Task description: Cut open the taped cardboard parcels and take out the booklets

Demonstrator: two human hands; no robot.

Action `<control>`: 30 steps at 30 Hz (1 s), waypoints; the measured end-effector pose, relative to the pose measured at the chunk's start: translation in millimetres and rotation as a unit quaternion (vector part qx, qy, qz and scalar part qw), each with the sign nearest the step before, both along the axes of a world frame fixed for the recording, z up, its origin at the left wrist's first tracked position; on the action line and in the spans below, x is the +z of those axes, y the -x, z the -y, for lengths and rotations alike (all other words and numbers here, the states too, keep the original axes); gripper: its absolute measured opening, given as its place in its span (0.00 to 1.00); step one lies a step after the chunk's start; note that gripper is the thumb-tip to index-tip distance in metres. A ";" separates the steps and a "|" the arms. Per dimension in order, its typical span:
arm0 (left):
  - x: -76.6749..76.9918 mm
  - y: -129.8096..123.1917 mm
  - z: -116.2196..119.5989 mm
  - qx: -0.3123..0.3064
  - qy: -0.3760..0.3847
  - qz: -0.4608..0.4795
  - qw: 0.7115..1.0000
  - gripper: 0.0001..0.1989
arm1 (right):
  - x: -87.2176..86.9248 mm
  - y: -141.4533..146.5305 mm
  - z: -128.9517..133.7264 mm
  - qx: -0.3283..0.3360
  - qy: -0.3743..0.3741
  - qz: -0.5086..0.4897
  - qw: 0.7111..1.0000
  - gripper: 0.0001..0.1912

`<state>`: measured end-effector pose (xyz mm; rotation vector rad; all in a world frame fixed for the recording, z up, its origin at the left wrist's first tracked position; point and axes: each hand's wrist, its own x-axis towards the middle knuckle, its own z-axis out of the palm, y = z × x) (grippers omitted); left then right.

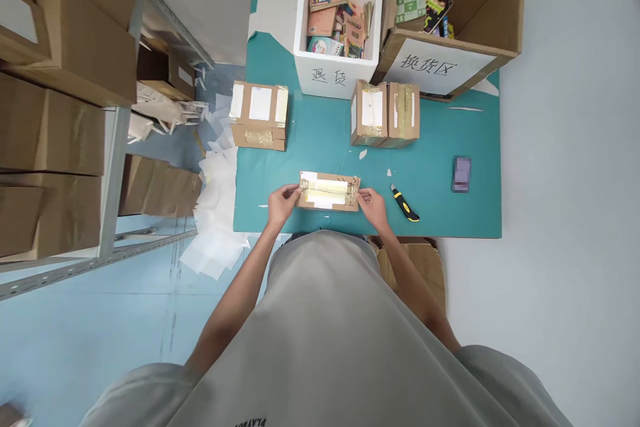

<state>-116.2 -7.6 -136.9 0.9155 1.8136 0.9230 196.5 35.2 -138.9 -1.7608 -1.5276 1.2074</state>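
I see my left hand (281,203) and right hand (373,205) pinching the taped carton (329,191) by its ends, fingers curled, on the teal table (440,207) beside shelving (113,147).

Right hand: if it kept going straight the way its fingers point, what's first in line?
The small taped parcel. The right hand already grips its right end, fingers pointing leftward; beyond lies the left hand.

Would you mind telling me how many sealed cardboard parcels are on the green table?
4: one parcel held between the left hand and right hand, one at the left, two side by side before the bins. Others may be hidden.
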 end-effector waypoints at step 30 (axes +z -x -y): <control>26.7 1.1 -65.9 -0.097 0.131 -0.148 0.976 0.16 | -2.1 -3.3 -57.3 0.049 0.083 0.023 0.995 0.09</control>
